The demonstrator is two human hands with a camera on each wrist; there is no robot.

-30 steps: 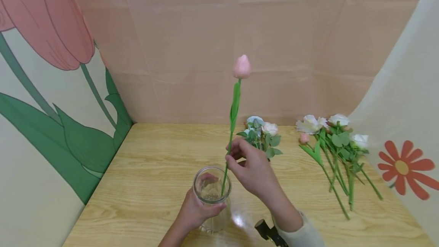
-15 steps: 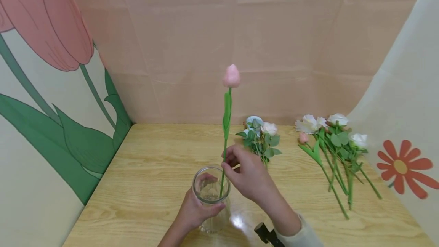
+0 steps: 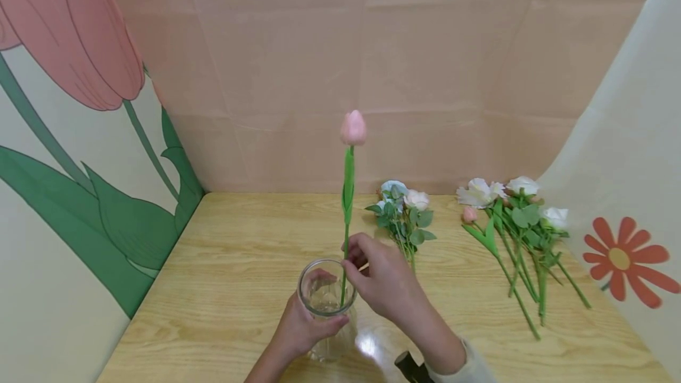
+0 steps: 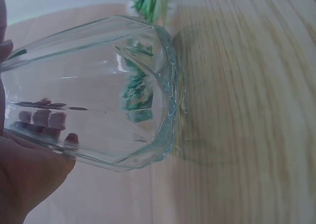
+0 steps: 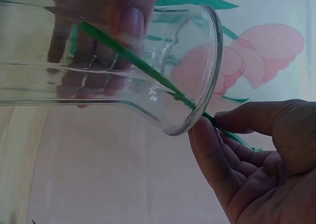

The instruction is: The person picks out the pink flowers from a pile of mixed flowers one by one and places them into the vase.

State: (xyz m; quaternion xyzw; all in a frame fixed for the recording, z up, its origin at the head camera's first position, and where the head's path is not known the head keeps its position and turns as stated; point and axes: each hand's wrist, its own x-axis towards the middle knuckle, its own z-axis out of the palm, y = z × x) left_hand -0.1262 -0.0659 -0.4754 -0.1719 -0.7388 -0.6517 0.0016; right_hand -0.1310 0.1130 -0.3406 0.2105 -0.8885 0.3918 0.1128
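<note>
A clear glass vase [image 3: 332, 344] stands on the table, and my left hand [image 3: 308, 325] grips it round the neck from the left. In the left wrist view the faceted base of the vase [image 4: 165, 100] meets the wood. My right hand [image 3: 380, 273] pinches the green stem of a pink tulip [image 3: 353, 129] between thumb and index finger, right at the rim. The tulip stands nearly upright, its bloom high above the vase. In the right wrist view the lower stem [image 5: 133, 61] slants inside the glass, its end well above the base.
Behind my right hand lies a small bunch of blue and pale pink flowers [image 3: 407, 205]. Further right is a pile of white flowers [image 3: 524, 217] with another pink tulip [image 3: 469, 214]. A black object [image 3: 408, 365] shows by the right sleeve. Printed cloths enclose the wooden table [image 3: 239, 253].
My right hand has moved down and slightly left, taking the tulip deeper into the vase. The bloom now sits lower and the stem is more upright. My left hand has stayed on the vase.
</note>
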